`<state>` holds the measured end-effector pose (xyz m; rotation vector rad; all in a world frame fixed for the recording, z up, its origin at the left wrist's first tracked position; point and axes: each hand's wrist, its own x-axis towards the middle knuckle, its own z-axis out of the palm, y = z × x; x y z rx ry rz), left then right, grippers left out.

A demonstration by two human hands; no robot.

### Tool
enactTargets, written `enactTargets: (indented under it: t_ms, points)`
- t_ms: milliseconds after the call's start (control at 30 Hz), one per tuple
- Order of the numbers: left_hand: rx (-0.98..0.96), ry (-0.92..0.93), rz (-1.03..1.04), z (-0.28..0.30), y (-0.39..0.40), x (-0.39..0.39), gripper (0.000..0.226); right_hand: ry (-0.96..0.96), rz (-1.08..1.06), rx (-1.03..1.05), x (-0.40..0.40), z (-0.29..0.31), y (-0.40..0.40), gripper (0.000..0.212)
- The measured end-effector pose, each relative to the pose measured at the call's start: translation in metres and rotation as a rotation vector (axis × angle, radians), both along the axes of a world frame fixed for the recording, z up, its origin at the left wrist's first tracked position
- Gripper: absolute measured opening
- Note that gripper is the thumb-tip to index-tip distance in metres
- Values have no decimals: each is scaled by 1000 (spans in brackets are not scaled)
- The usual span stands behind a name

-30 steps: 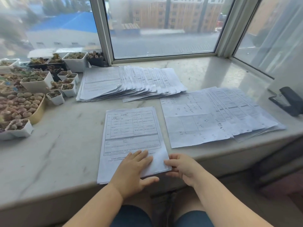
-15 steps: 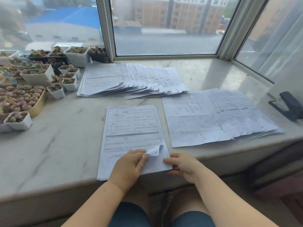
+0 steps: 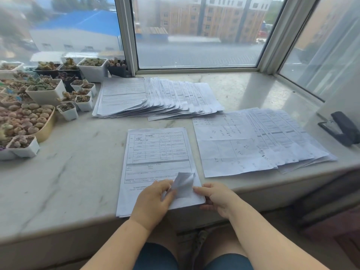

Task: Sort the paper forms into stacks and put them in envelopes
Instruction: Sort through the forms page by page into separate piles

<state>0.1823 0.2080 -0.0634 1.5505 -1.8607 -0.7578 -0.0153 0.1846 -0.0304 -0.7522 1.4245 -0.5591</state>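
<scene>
So, biggest stuff first:

Sill: pale marble window ledge (image 3: 74,172) fills most of the frame, windows along the top, and everything sits on it.

Far stack: a big fan of printed forms (image 3: 155,96) spread out in the upper middle, just below the window frame, touching the little pots on its left side.

Right stack: another fanned pile of sheets (image 3: 253,141) at middle right. Its top page has handwriting and a sketched box; the pages behind show printed tables.

Near stack: neat pile of forms (image 3: 155,154) at lower centre, its bottom edge right at the front lip of the ledge. The top sheet's lower right corner (image 3: 184,182) is curled up and folded back.

Plants: a whole crowd of succulent pots (image 3: 39,98) on the left side, mostly white square ones, plus a tan tray of pebble-looking ones.

Left hand: left hand (image 3: 153,199) lies on the bottom of the near stack, fingers bent, pinching that lifted corner of the top sheet.

Right hand: right hand (image 3: 216,197) is at the stack's lower right edge, fingers curled, with fingertips on the paper's edge and thumb below it; it seems to be holding the pile in place.

Stapler: black stapler (image 3: 342,128) at far right edge of the frame, just beside the right stack, not touching it.
</scene>
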Motion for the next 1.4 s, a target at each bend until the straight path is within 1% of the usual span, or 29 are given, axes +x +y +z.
enactTargets:
  t_ms: [67,100,233,367,433,467,533,567,600,633,667,700,733,767,800,833,867,900,933,967,1000,1033,1067,1100,1167,1233,1300,1367,1400]
  points:
    - [-10,19,57,1,-1,0,33,-28,15,15,-3,0,-1,7]
    - [-13,27,66,2,-2,0,33,-22,12,13,-3,-1,-1,7]
    - [61,37,-14,-4,-4,6,17,13,-17,-5,2,-1,0,11]
    - [121,90,-36,-2,-6,12,13,36,-27,2,3,1,0,13]
    - [97,108,-5,1,-6,10,21,56,-34,8,4,2,3,8]
    - [87,118,14,1,-5,10,25,142,-14,-41,3,1,4,9]
    - [73,119,41,0,-3,8,31,533,70,-269,-2,3,4,11]
    - [66,116,54,-2,-3,7,33,687,68,-394,-2,5,3,11]
    - [63,129,65,-1,-2,6,32,711,43,-473,-1,10,2,13]
    - [68,155,74,0,-3,6,30,609,7,-462,2,18,-1,18]
    - [81,179,74,2,-5,7,25,420,-43,-360,8,29,-5,27]
    - [97,196,59,4,-6,7,21,238,-59,-199,13,35,-9,41]
    - [120,212,28,6,-7,8,16,121,-43,-56,19,39,-13,53]
    - [146,231,-11,8,-7,8,12,84,4,41,23,39,-18,59]
    - [172,243,-47,9,-7,8,14,92,29,72,26,37,-22,53]
    - [195,241,-71,9,-6,10,26,154,56,57,29,32,-25,37]
    - [211,211,-75,9,-3,12,39,274,128,19,32,29,-26,19]
    - [221,182,-71,12,-1,14,48,422,205,-35,31,25,-28,13]
    - [200,173,-61,15,0,17,54,533,273,-118,29,22,-30,19]
    - [144,174,-41,20,-1,21,59,559,279,-193,25,23,-31,25]
    - [49,171,-11,26,-5,24,59,534,250,-267,20,26,-31,30]
    - [-69,161,27,32,-10,28,55,475,197,-315,13,27,-33,33]
    - [-189,146,68,38,-18,30,47,412,118,-366,5,30,-35,30]
    - [-293,135,102,46,-27,31,39,347,9,-391,-6,33,-40,22]
    - [-421,142,140,63,-47,27,37,152,-239,-388,-33,36,-57,12]
    - [-444,159,134,76,-68,18,38,-42,-468,-361,-63,44,-80,12]
    - [-424,150,97,79,-89,7,40,-204,-639,-355,-93,58,-106,20]
    - [-407,127,63,75,-113,-2,42,-374,-737,-369,-111,76,-135,42]
    - [-396,120,55,71,-126,-6,41,-422,-768,-379,-116,87,-152,48]
